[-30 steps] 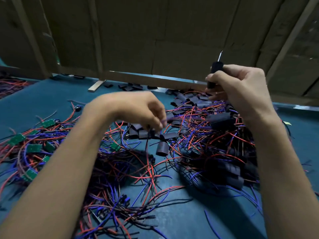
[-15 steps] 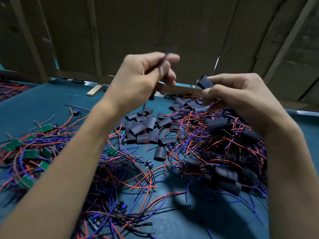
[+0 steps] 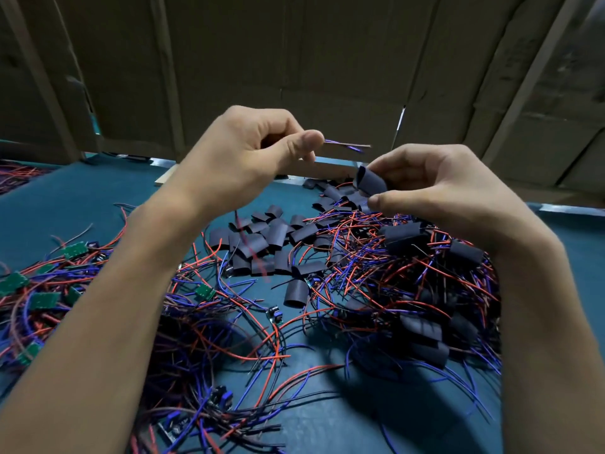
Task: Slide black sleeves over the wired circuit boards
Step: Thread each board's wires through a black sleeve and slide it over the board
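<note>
Both hands are raised above the table. My left hand (image 3: 248, 152) pinches a bundle of thin wires (image 3: 347, 145) whose blurred ends point right, toward the other hand. My right hand (image 3: 435, 188) pinches a black sleeve (image 3: 370, 183) between thumb and fingers, its open end facing left, a short gap from the wire tips. Whether a circuit board hangs on these wires is hidden by my left hand. Loose black sleeves (image 3: 262, 244) lie in a heap on the blue table (image 3: 82, 204) below.
Tangled red, blue and black wires (image 3: 360, 273) cover the table's middle and right. Green circuit boards (image 3: 42, 299) with wires lie at the left. Sleeved boards (image 3: 422, 335) are piled at the right. A cardboard wall (image 3: 294, 60) closes the far edge.
My left hand rose from the sleeve pile with the wires and now holds them level. My right hand came down and left with the sleeve, turning its opening toward the wires.
</note>
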{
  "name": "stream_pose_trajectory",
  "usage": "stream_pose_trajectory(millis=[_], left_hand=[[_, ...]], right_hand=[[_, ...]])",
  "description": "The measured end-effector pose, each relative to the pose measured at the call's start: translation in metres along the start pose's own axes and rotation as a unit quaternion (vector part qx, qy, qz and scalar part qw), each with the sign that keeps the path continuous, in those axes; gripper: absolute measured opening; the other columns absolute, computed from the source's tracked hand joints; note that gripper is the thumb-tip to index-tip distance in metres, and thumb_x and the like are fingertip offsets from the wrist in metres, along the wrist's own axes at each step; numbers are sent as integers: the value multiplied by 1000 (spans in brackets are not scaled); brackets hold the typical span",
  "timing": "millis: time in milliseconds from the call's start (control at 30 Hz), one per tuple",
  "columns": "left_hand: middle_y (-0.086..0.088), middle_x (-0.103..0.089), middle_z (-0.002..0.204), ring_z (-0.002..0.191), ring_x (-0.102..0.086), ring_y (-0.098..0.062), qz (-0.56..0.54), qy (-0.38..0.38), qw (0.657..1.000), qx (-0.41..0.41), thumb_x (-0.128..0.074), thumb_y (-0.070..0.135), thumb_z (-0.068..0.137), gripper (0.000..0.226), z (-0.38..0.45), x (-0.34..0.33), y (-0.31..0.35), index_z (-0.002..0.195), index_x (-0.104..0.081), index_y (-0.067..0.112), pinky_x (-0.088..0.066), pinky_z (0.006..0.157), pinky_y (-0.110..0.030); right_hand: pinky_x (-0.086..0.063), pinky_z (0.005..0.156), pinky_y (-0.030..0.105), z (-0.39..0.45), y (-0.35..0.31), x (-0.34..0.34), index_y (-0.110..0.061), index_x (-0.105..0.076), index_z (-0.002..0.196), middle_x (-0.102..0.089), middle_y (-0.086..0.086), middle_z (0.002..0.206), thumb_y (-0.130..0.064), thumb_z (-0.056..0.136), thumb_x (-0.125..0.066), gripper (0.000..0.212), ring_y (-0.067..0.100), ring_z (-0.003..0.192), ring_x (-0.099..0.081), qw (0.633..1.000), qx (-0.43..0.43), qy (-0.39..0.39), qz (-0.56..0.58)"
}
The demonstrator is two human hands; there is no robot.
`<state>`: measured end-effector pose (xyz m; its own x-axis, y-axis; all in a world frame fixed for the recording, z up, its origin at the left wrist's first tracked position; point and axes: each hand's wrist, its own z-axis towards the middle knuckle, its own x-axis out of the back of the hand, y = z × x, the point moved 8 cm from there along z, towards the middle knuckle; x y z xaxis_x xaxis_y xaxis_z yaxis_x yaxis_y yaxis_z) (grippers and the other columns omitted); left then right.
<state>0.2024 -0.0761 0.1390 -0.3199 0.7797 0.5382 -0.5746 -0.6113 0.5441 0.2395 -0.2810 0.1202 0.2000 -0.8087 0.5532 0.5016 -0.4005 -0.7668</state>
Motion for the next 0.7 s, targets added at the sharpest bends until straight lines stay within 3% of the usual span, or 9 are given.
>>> stream_pose_trajectory(millis=[67, 133, 200, 333, 500, 600, 700], left_hand=[[-2, -63, 61, 51, -44, -7, 10, -5, 1000, -7, -63, 42, 97, 32, -1, 3, 2, 84, -74, 15, -33, 49, -20], [-17, -67, 72, 61, -55, -31, 23, -12, 1000, -14, -64, 42, 97, 30, -1, 4, 4, 84, -75, 17, -42, 55, -36], [-17, -68, 74, 68, -58, -38, 34, -19, 999, -21, -66, 41, 96, 27, -2, 2, 6, 85, -76, 18, -45, 59, -44], [0, -63, 68, 58, -49, -7, 47, -31, 998, -19, -69, 39, 94, 24, -2, -4, 7, 84, -76, 18, -36, 55, -26], [11, -55, 76, 68, -49, 5, 116, -55, 991, -45, -59, 28, 100, 17, -1, -23, 16, 92, -70, 17, -32, 63, -11], [11, -59, 83, 71, -52, 7, 57, -73, 996, 10, -54, 19, 96, 13, -1, -29, 6, 104, -64, 17, -35, 65, -9], [8, -67, 91, 77, -60, 2, 17, -88, 995, 31, -60, 2, 84, 29, -3, -32, -3, 109, -60, 18, -44, 69, -14]], right_hand=[[-58, 90, 29, 0, 1, 0, -16, -75, 104, -79, -2, 95, -5, 77, -84, 30, 16, 95, -75, 1000, -1, -1, -7], [-58, 90, 31, 0, 1, 0, -16, -75, 104, -79, -1, 95, -4, 78, -83, 30, 14, 93, -75, 1000, 3, -4, 4], [-59, 90, 30, 0, 0, -2, -15, -74, 105, -79, 0, 97, -3, 78, -83, 30, 16, 95, -75, 1000, 11, -12, 25], [-58, 83, 22, 1, -5, -8, -11, -73, 108, -79, 1, 98, 0, 79, -81, 32, 15, 94, -76, 997, 36, -27, 63], [-60, 83, 27, 6, -12, -25, -4, -73, 112, -79, 6, 98, 1, 81, -81, 32, 15, 91, -76, 995, 78, -26, 63], [-60, 68, 25, 7, -16, -23, -2, -75, 100, -79, 9, 83, 5, 85, -76, 17, 12, 72, -74, 991, 111, 25, 68], [-55, 57, 17, 5, -19, -18, -5, -75, 92, -78, 5, 78, 7, 87, -73, 13, 9, 59, -72, 987, 128, 48, 81]])
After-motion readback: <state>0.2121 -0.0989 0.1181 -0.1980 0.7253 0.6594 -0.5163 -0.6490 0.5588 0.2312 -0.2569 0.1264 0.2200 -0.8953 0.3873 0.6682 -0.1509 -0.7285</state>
